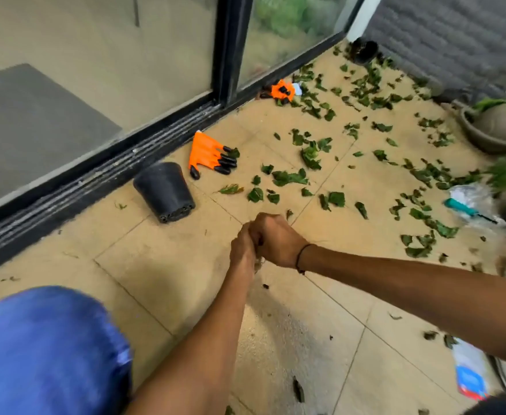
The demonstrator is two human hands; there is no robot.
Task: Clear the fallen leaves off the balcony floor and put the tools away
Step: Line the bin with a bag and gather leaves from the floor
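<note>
fallen leaves [290, 177] lie scattered over the balcony floor [144, 265], thickest on the side of the black pot [164, 191] away from the door track [96, 172] and running toward the far corner; the patch nearest the person looks mostly bare apart from a few dry scraps, so clearing is probably only just started or working outward from here. the black pot lies tipped on its side just beside the door track, likely the catch bin or just knocked over, cannot tell. one orange clawed glove [208, 155] lies flat just past the pot, along the track; a second orange glove [281, 90] sits farther along the same track, well apart from the pot, both unworn, so the tools are still out. a teal-handled tool [467, 209] on clear plastic lies across the floor from the pot, among leaves. hands: left hand [242, 250] and right hand [275, 239] are pressed together in front of the pot, near it but not touching it, both with fingers curled in tight. right looks like a closed fist against the left; something small and greenish may be pinched between them, too blurred and hidden to name, so what they grip i cannot tell.
</note>
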